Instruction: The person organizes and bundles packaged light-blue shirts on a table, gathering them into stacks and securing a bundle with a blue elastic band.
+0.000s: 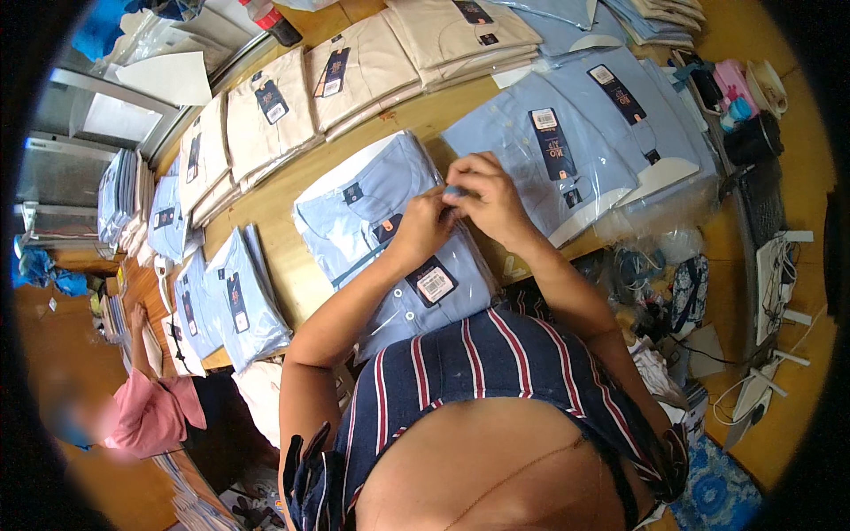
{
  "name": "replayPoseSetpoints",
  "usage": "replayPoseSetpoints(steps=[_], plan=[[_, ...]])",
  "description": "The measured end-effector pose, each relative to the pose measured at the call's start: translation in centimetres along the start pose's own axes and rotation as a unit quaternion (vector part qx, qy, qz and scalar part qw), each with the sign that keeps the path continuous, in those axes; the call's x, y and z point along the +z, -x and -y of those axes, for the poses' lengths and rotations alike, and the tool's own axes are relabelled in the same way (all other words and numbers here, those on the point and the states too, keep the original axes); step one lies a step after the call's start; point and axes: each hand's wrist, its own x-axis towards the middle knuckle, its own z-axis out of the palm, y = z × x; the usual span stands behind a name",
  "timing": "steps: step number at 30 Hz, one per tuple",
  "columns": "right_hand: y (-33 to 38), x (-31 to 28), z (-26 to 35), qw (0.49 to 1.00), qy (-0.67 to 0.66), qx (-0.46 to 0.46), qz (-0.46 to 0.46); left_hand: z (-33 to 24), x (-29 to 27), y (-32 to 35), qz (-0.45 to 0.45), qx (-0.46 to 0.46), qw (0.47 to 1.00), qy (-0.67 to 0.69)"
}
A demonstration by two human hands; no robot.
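Note:
My left hand and my right hand meet above the right side of a folded light-blue shirt. Fingers of both are pinched together around something small, and a dark grey-blue spot shows between them; its kind is too small to tell. The shirt lies in clear plastic at the table's near edge, against my body. A dark hang tag with a white label lies on its front, near white buttons. Another dark tag is partly covered by my left forearm.
Bagged beige shirts line the table's far side. Light-blue bagged shirts lie right, others left. A person in a pink top is at lower left. A keyboard and cables are far right.

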Motion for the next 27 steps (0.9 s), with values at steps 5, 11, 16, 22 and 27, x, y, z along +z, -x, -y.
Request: replayPoseSetpoints(steps=[5, 11, 16, 22, 27], plan=[[-0.1, -1.5, -3.3, 0.948, -0.198, 0.162, 0.189, 1.0, -0.2, 0.2, 0.062, -0.027, 0.998, 0.0], [2.0, -2.4, -5.4, 0.933, -0.188, 0.277, 0.129, 0.6, -1.5, 0.2, 0.087, -0.123, 0.98, 0.132], [6.3, -2.5, -0.4, 0.97, -0.117, 0.179, 0.115, 0.2, -2.6, -0.8, 0.091, -0.326, 0.889, 0.308], [4.8, -1.8, -2.7, 0.888, -0.349, 0.251, 0.164, -2.8, -4.0, -2.2, 0.254, 0.182, 0.942, -0.123], [1.7, -0.1, -4.2, 0.927, -0.279, 0.124, 0.22, -3.4, -3.7, -1.7, 0.194, 0.384, 0.847, -0.311]])
